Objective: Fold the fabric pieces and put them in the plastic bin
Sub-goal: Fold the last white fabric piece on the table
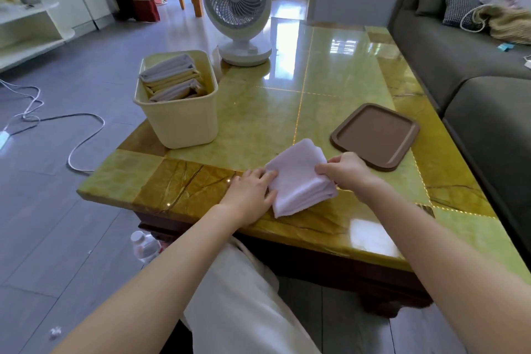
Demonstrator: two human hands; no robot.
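Note:
A folded lavender fabric piece [297, 178] lies near the front edge of the green marble table [324, 95]. My left hand [253, 190] rests against its left side, fingers touching the cloth's edge. My right hand [344, 171] pinches the fabric's right edge between thumb and fingers. A cream plastic bin [181, 123] stands at the table's left corner, holding several folded lavender and yellow fabric pieces [172, 77] stacked on edge.
A brown lid [375, 135] lies flat right of the fabric. A white table fan [238, 8] stands at the table's far side. A grey sofa [474, 66] runs along the right. Cables [71, 135] lie on the floor; a water bottle [145, 247] sits by my knee.

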